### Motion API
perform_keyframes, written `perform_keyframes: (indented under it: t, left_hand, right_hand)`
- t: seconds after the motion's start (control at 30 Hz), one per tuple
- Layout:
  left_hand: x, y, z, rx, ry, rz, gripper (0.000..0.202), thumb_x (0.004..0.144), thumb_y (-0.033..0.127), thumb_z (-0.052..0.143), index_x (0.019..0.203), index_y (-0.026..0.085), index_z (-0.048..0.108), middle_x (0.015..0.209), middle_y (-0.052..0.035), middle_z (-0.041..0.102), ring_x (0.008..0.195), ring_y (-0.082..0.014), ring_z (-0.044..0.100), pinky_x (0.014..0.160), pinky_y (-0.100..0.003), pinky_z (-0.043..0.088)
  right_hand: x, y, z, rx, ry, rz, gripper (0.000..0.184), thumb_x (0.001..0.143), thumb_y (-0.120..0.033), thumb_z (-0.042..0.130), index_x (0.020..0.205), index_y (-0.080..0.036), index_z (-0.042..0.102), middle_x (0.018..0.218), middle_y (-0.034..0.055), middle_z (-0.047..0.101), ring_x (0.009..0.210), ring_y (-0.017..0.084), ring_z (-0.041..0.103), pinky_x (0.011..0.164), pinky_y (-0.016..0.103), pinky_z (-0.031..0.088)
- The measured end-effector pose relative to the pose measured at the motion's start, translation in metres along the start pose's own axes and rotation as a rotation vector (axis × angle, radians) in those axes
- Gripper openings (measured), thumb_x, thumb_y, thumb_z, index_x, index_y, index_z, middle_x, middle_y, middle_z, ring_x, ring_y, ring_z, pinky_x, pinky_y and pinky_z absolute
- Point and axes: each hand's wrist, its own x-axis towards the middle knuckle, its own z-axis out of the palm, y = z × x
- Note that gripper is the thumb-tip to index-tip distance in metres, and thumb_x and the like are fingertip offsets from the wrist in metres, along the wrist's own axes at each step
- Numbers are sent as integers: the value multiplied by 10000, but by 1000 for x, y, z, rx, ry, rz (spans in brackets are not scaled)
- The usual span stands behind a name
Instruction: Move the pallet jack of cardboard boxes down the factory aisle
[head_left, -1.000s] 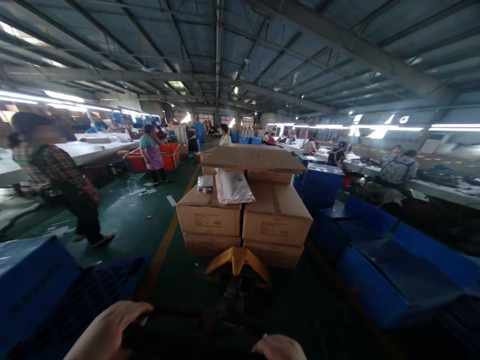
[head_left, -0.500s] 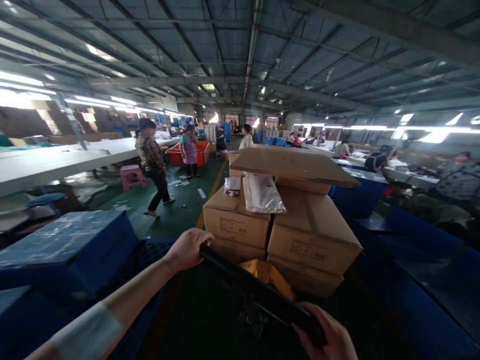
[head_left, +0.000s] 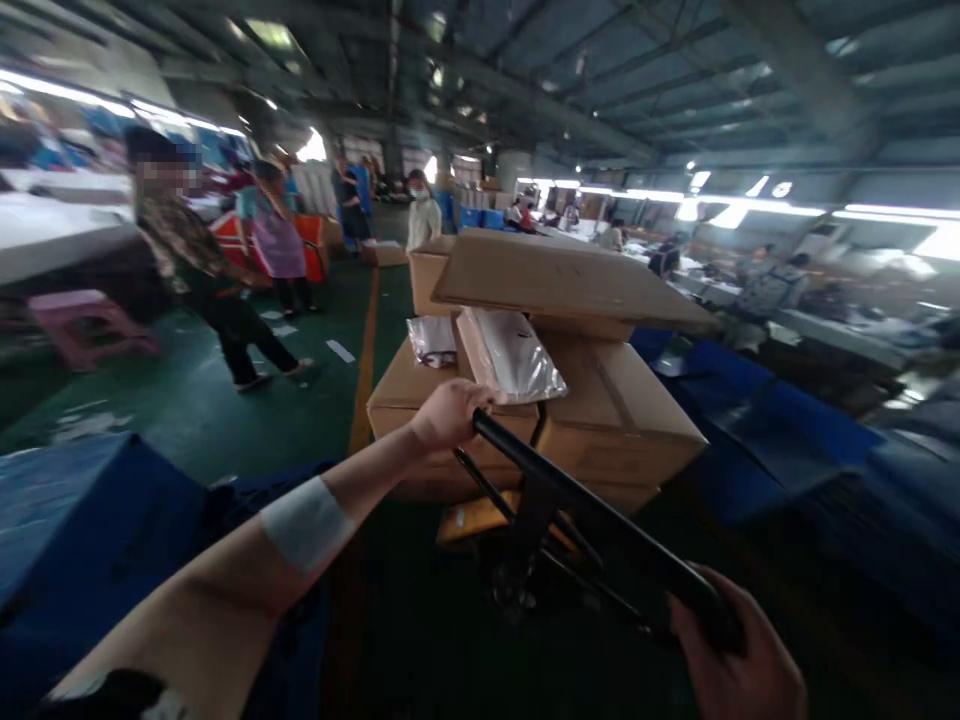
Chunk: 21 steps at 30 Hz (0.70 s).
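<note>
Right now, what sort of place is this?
Likely a factory or packing floor. Stacked cartons stand just beyond a yellow pallet jack, and long worktables run under strip lights. What's made here, I can't tell.

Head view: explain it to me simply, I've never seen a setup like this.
There is no robot here. A camera worn on a person's head looks forward and down, so you see that person's own bare hands. The left hand and right hand each grip an end of a black handle, which seems to belong to the yellow cart beneath. Beyond it are stacked cardboard boxes. On them lie a large plastic-wrapped pack, a smaller pack and, higher up, flat cardboard. Blur hides finer details.
</note>
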Motion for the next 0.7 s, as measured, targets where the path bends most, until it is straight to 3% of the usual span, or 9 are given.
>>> perform_keyframes:
  t: [0.13, 0.3, 0.53, 0.7]
  left_hand:
    - [44, -23, 9, -57, -10, 34, 298, 758, 243, 548, 1015, 131, 649, 924, -83, 691, 881, -222, 628, 839, -330, 462]
    - [79, -25, 20, -53, -25, -19, 320, 753, 227, 522, 1028, 152, 667, 908, -77, 687, 864, -219, 629, 827, -328, 468]
    - [84, -40, 17, 36, -109, -34, 336, 697, 235, 568, 1009, 190, 685, 928, -45, 704, 874, -207, 641, 770, -282, 463]
    - [83, -33, 12, 15, -146, -65, 301, 731, 212, 551, 992, 202, 701, 950, -36, 714, 900, -191, 648, 793, -263, 470]
  right_hand:
    - [2, -34, 15, -56, 94, 2, 358, 858, -440, 665, 1088, -166, 651, 892, 61, 698, 690, 155, 656, 654, 228, 523]
    - [10, -41, 33, -52, 214, 44, 343, 858, -377, 680, 1113, -150, 650, 961, 80, 695, 779, 162, 662, 708, 233, 527]
    - [10, -48, 47, -72, 234, 36, 356, 871, -421, 647, 1096, -146, 669, 986, 99, 700, 783, 187, 668, 690, 262, 524]
    - [5, -48, 49, -121, 286, 39, 328, 873, -388, 656, 1107, -159, 676, 967, 78, 704, 752, 178, 662, 669, 260, 491]
